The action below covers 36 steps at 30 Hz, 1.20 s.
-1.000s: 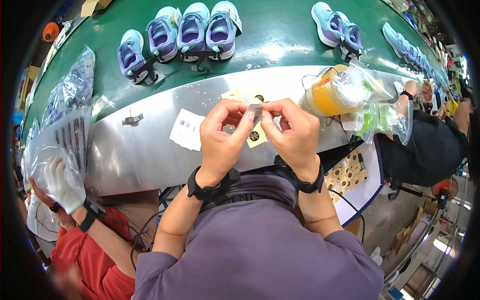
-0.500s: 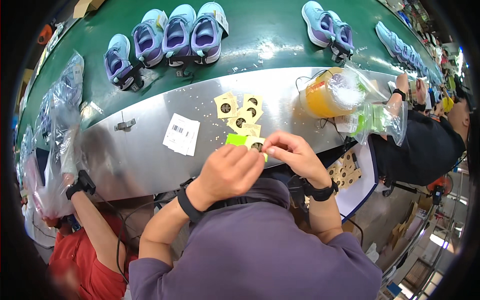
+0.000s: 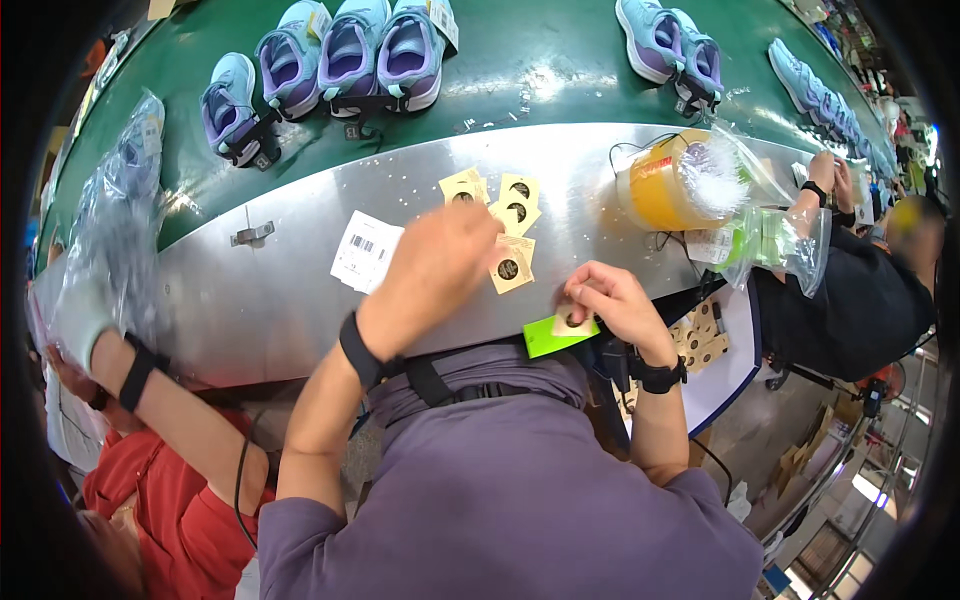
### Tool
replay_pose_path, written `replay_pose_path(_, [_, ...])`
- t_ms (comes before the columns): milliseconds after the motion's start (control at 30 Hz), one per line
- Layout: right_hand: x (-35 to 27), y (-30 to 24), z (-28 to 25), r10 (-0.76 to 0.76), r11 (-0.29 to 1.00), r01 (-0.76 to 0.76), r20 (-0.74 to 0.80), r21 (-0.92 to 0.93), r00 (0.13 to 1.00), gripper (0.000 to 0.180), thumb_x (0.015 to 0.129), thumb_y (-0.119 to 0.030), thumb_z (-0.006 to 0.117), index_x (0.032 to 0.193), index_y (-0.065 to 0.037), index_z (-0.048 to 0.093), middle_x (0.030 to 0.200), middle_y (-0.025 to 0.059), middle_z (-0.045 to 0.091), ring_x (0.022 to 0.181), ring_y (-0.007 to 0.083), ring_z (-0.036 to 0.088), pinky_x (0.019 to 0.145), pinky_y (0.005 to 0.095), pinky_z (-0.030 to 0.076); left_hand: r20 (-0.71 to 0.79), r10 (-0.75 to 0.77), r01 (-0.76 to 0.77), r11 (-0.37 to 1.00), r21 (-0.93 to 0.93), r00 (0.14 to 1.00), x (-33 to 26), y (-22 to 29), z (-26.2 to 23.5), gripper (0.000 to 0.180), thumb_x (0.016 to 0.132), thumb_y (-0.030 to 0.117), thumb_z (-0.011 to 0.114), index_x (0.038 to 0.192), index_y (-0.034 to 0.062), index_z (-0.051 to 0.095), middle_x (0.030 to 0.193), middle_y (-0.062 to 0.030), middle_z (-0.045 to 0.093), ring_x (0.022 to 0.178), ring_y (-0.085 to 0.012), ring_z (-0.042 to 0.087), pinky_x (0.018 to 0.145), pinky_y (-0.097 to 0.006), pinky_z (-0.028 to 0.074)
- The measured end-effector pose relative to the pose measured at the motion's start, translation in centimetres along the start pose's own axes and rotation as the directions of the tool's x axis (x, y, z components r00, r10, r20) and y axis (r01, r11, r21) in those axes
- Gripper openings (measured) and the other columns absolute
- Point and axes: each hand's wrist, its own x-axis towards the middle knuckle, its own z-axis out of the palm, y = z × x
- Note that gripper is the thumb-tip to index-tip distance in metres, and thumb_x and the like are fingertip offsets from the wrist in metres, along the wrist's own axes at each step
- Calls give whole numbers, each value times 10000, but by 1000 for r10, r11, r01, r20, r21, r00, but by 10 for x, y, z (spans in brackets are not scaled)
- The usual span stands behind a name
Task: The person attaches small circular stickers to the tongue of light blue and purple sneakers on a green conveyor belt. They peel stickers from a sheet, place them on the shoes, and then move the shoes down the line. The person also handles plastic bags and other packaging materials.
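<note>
Head view, looking down at a metal bench (image 3: pixel 285 290). The landmark is a small stack of white labels (image 3: pixel 362 250) on it. To the right of the white labels and nearer the wearer, at the bench's front edge, the right hand (image 3: pixel 618 308) has its fingers narrowed in a pinch on a cream tag (image 3: pixel 565 323), which overlaps a bright green card (image 3: pixel 545 343). Just right of the white labels, the left hand (image 3: pixel 440 265) is blurred over the bench; whether its fingers hold anything, I cannot tell. Right of the labels, past that hand, lie loose cream squares (image 3: pixel 510 265), some overlapping. Beyond the labels stand blue and purple shoes (image 3: pixel 348 60); well to their right is a yellow tub (image 3: pixel 655 190).

The step in hand appears to be handling one tag with the green card. The next move seems to call for a steady right pinch and a free left hand.
</note>
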Motion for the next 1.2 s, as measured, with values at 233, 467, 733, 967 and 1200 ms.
replay_pose_path(233, [12,26,-7,-112,989,125,-163,72,980,84,885,-53,507,852,10,552,707,22,586,604,74,557,578,217,445,40,-208,187,937,293,977,40,-51,12,263,614,63,670,804,-23,510,878,-171,498,868,-346,495,719,-424,429])
replay_pose_path(467, [12,28,-5,-150,988,151,-213,-11,965,95,881,-70,503,859,10,549,677,25,583,610,74,560,575,221,436,129,-237,197,944,265,963,50,-48,16,141,652,-24,567,792,-41,558,887,-185,542,878,-341,539,696,-433,439])
replay_pose_path(733, [10,28,-5,-211,977,187,-312,-107,926,105,883,-73,510,876,17,565,667,24,583,596,75,557,555,225,430,180,-213,160,950,268,960,53,-56,18,246,621,128,651,806,5,544,783,-178,554,786,-374,539,664,-435,422])
replay_pose_path(967, [9,33,-1,-243,970,237,-325,-58,914,118,891,-87,514,880,15,572,650,28,584,599,79,574,547,221,431,322,-346,358,933,21,881,60,-60,-1,173,630,106,674,726,-11,591,646,-121,533,622,-252,530,571,-362,411])
replay_pose_path(1200, [9,32,-1,-242,969,243,-327,-39,913,120,889,-91,517,884,14,576,640,31,586,601,80,577,547,227,435,416,-28,134,964,-228,909,33,-14,12,134,678,61,689,759,5,597,698,-108,579,639,-256,585,592,-358,464])
